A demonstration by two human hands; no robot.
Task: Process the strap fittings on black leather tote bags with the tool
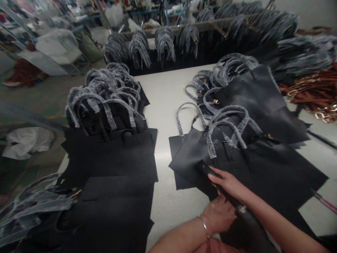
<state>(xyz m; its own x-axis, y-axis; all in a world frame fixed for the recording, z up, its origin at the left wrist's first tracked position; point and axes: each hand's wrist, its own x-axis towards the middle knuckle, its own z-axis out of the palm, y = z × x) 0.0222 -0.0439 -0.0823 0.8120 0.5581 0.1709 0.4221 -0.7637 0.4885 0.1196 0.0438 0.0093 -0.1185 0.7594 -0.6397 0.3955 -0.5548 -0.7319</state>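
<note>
A long black strap [251, 223] with a small metal fitting runs from the lower right up over the black bag panels. My right hand [229, 181] is closed around it near its far end, thumb and fingers pinching it. Just below, my left hand [219, 212], with a silver bangle at the wrist, is curled against the same strap; its fingertips are partly hidden. Beneath both hands lies a pile of flat black bag panels [273, 168], whose handles [229, 123] are wrapped in clear plastic.
Another stack of black bag panels [113, 154] with wrapped handles fills the left of the white table [164, 147]. Brown straps with gold rings [313, 91] lie at the right. A pink-handled tool [325, 202] rests near the right edge. Behind the table, wrapped handles [165, 44] hang on a rack.
</note>
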